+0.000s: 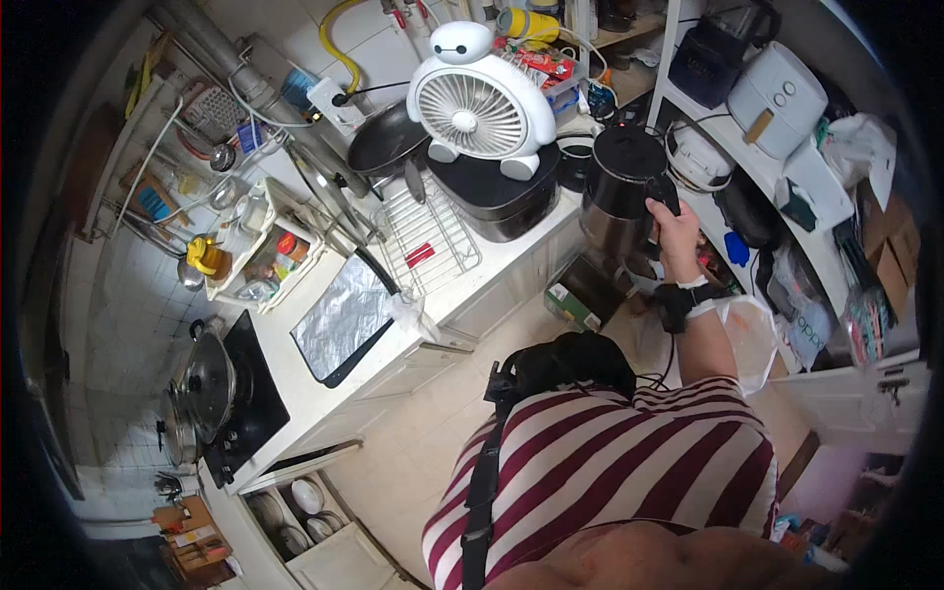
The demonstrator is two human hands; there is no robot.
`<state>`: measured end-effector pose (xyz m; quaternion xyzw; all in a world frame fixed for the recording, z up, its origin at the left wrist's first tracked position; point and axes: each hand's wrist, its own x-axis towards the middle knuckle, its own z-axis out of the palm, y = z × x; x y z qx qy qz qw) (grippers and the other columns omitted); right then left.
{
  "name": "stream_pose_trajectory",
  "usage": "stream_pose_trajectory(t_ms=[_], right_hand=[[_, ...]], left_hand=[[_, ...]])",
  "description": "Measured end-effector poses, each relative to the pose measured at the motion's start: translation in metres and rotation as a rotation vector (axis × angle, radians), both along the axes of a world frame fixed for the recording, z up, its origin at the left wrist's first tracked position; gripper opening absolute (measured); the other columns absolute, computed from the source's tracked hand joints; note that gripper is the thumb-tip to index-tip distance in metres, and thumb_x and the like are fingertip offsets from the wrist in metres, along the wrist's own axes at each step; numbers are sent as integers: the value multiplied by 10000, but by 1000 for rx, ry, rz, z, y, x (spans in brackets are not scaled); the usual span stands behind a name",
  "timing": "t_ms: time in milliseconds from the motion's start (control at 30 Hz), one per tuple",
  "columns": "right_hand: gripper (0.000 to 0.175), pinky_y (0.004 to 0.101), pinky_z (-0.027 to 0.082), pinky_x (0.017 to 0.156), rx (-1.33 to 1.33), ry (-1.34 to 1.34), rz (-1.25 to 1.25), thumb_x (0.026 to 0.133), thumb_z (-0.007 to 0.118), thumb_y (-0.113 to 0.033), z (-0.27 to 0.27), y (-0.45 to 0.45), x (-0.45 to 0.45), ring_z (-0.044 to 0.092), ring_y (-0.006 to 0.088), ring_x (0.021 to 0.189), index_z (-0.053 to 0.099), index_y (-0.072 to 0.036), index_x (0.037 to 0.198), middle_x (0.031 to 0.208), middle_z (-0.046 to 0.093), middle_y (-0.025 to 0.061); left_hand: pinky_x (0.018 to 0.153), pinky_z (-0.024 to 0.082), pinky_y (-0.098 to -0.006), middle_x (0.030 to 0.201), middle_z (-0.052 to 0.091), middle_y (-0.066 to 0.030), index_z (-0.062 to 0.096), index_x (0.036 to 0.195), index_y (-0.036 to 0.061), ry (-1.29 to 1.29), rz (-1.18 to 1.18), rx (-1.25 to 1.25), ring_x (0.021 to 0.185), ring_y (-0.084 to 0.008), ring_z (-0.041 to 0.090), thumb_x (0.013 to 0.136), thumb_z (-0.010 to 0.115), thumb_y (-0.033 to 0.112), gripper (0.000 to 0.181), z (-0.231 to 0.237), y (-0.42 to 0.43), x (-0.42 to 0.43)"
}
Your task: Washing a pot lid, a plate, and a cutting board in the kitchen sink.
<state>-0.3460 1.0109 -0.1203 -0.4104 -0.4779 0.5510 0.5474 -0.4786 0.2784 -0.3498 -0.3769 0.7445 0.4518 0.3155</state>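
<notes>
My right hand (pixel 675 234) is closed around the handle of a black and steel electric kettle (pixel 621 193), which is upright beside the counter's right end. Whether it touches anything below cannot be told. A white figure-shaped fan (pixel 479 99) stands on a black appliance (pixel 490 198) just left of the kettle. A dark round vessel (pixel 574 161) is between them. My left hand is out of view. Before me on the counter lie a wire rack (pixel 431 240) with a red item on it and a foil-covered dark board (pixel 345 318).
A frying pan (pixel 387 140) leans behind the rack. The hob (pixel 254 398) with lidded pans is at the left. White shelves at the right hold an air fryer (pixel 778 99). Below, a drawer (pixel 332 509) with dishes stands open, and a green box (pixel 571 306) is on the floor.
</notes>
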Motion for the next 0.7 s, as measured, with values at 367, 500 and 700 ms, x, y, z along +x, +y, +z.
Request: stream_pose_trajectory(t_ms=[367, 500, 700], right_hand=[[242, 267, 434, 628, -28, -119, 15, 685, 668, -131, -23, 100, -41, 538, 115, 677, 609, 30, 855, 783, 621, 43], [297, 280, 435, 630, 10, -199, 24, 669, 681, -163, -15, 105, -49, 538, 126, 671, 599, 36, 874, 789, 615, 56], [295, 279, 428, 625, -72, -109, 73, 668, 679, -177, -11, 112, -46, 533, 118, 677, 594, 36, 853, 767, 615, 61]], left_hand=[[859, 335, -422, 1255, 372, -96, 248, 1302, 106, 39, 11, -52, 1102, -284, 405, 772, 417, 568, 723, 31, 65, -5], [851, 340, -418, 1245, 380, -96, 256, 1296, 104, 17, 5, -50, 1094, -281, 411, 773, 423, 554, 710, 27, 99, -9], [838, 348, -413, 1229, 391, -95, 269, 1288, 103, -6, -26, -39, 1082, -276, 420, 775, 433, 534, 691, 26, 137, -16]])
